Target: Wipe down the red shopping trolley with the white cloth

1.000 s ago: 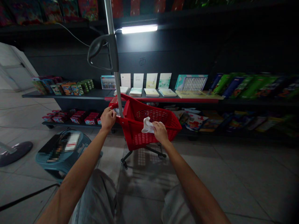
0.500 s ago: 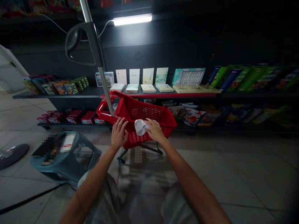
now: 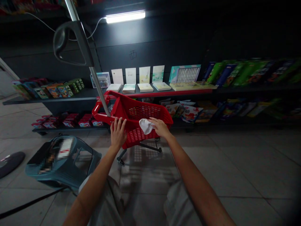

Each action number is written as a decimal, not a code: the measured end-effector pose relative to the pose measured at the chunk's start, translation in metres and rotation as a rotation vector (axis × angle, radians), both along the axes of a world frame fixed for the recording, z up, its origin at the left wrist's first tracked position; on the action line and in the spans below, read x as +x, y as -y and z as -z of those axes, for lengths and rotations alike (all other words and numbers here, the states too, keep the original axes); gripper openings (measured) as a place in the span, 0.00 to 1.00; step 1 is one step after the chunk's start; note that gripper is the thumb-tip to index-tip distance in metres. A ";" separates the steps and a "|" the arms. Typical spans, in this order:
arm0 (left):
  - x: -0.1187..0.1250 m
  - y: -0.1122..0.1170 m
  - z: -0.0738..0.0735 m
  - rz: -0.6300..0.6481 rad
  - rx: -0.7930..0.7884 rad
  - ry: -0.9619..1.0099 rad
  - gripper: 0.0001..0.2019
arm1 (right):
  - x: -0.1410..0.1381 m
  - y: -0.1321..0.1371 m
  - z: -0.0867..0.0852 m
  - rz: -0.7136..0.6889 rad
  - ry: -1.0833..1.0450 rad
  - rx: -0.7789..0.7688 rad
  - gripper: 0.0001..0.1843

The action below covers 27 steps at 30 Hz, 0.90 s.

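A small red shopping cart (image 3: 162, 110) with slotted basket sides stands side-on in front of me. My left hand (image 3: 118, 134) rests on its near rim towards the handle end, fingers apart and holding nothing. Bunched in the fingers of my right hand (image 3: 161, 127) is a white cloth (image 3: 145, 126), which lies against the near rim and the upper part of the basket side. My right fingertips are partly hidden by the cloth. Behind the cart's handle end rises a slanted metal pole (image 3: 100, 91) bearing a grey loop-shaped handle (image 3: 74, 44).
A dark shelf (image 3: 82, 99) behind the cart bears booklets (image 3: 144, 75), small boxes and green packages (image 3: 243, 73). Snack bags (image 3: 189, 112) and red packs lie on the lower level. At left stands a blue-grey stool (image 3: 68, 171), beside a round base (image 3: 11, 164). A light tube (image 3: 125, 16) glows above.
My right hand has slid the white cloth rightwards along the cart's near rim. My left hand stays at about the same spot on the rim. The whole view has shifted slightly.
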State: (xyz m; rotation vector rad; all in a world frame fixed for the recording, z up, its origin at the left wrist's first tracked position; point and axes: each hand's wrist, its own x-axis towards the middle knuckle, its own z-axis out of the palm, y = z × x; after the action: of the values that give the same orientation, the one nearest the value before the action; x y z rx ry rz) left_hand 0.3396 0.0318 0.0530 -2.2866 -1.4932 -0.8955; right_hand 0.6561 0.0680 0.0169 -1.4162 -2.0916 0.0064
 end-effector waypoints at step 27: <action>0.001 -0.003 0.002 -0.087 -0.027 -0.046 0.40 | -0.070 0.007 -0.010 -0.049 -0.228 0.073 0.29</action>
State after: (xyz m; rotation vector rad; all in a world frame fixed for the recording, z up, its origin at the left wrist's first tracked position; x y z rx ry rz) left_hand 0.3407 0.0345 0.0513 -2.2256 -1.5811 -0.7988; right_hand 0.5860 0.0608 0.0267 -1.2581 -1.9185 0.1050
